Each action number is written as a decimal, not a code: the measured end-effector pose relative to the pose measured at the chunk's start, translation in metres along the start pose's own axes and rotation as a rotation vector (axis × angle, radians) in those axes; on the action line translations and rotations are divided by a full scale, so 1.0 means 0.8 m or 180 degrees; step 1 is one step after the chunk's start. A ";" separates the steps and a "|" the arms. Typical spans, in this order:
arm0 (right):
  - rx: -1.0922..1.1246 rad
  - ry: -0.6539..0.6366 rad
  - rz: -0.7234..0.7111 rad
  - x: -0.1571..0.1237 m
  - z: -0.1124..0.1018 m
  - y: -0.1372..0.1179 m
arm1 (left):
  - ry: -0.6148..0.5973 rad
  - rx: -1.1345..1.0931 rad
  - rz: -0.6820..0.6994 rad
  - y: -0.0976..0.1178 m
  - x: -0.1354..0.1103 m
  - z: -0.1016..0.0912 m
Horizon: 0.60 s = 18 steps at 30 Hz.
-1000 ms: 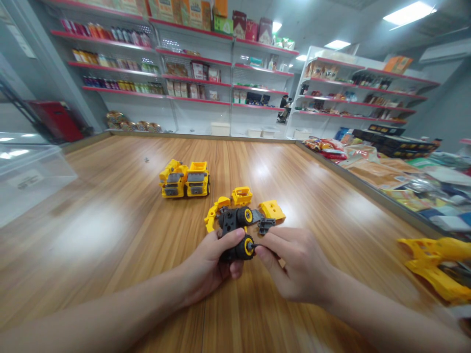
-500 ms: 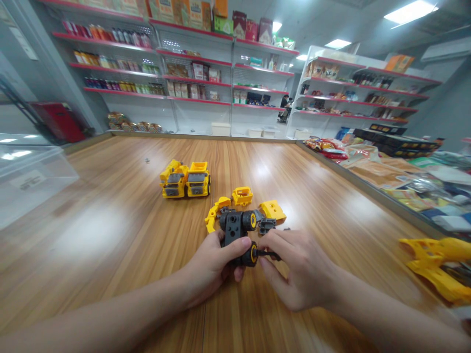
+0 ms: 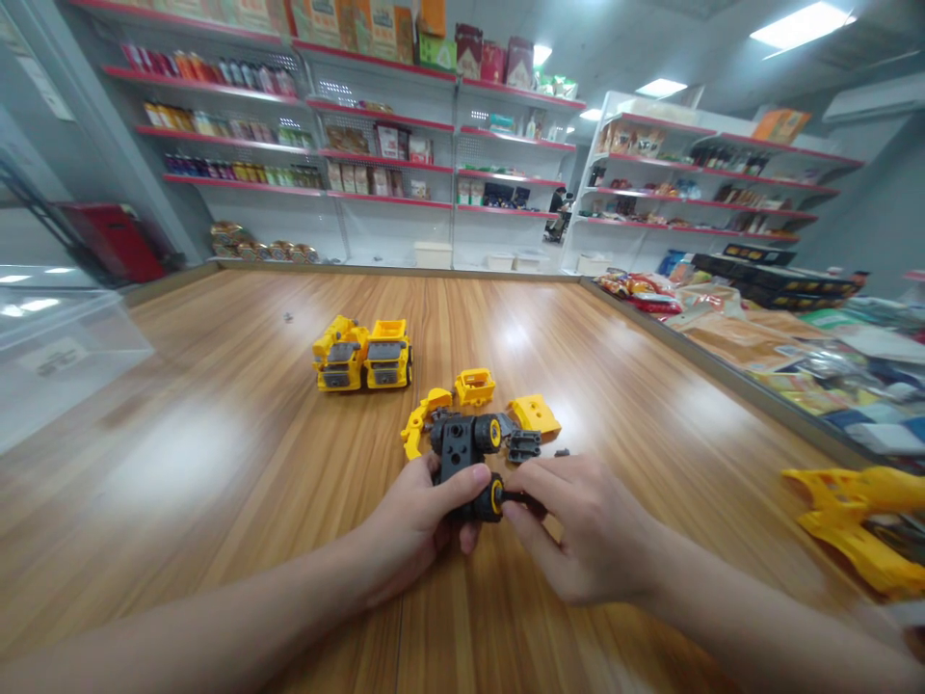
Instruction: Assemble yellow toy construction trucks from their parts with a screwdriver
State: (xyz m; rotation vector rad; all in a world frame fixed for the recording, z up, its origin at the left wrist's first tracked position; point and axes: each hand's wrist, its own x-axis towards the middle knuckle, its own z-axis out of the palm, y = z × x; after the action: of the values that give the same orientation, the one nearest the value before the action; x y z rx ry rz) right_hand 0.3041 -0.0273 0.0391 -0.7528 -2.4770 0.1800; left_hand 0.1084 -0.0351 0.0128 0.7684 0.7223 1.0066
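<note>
My left hand (image 3: 426, 516) is closed around a black toy truck chassis (image 3: 457, 453), its thumb lying across the top. Yellow-hubbed black wheels show on the chassis's right side. Between the fingers of my right hand (image 3: 578, 525) is a thin black screwdriver (image 3: 521, 498), whose tip meets the hub of the nearer wheel; most of its handle is hidden in the grip. Just beyond the chassis lie a curved yellow arm piece (image 3: 417, 426), a small yellow frame (image 3: 474, 387), a yellow block-shaped cover (image 3: 535, 415) and a dark grey part (image 3: 524, 444).
Two yellow toy trucks (image 3: 363, 355) stand further back on the wooden table (image 3: 238, 463). A yellow toy drill-shaped tool (image 3: 859, 520) is at the right edge. A clear plastic box (image 3: 65, 357) stands at left, and packaged goods (image 3: 752, 337) lie beyond the right rim.
The fingers of my right hand have closed further round the screwdriver and shifted slightly left, nearer the wheel. My left hand and the chassis stay almost still.
</note>
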 end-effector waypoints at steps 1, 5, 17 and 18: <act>0.0024 0.0058 -0.0006 0.000 -0.001 0.000 | 0.0008 -0.0007 -0.0009 0.000 0.000 0.000; -0.0063 0.0241 -0.0045 0.000 -0.002 0.001 | 0.0043 -0.0022 -0.0062 0.000 0.001 0.000; 0.0305 0.0041 0.0329 0.002 0.000 -0.001 | 0.0098 0.0104 -0.0028 -0.002 0.001 -0.003; 0.0503 -0.0010 0.0492 0.002 -0.001 -0.002 | 0.0081 0.0156 -0.0017 -0.004 0.002 -0.005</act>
State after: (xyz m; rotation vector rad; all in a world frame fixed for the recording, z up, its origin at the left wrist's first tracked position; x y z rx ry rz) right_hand 0.3026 -0.0274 0.0410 -0.8755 -2.3740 0.4283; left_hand 0.1072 -0.0342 0.0075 0.7969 0.7731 0.9984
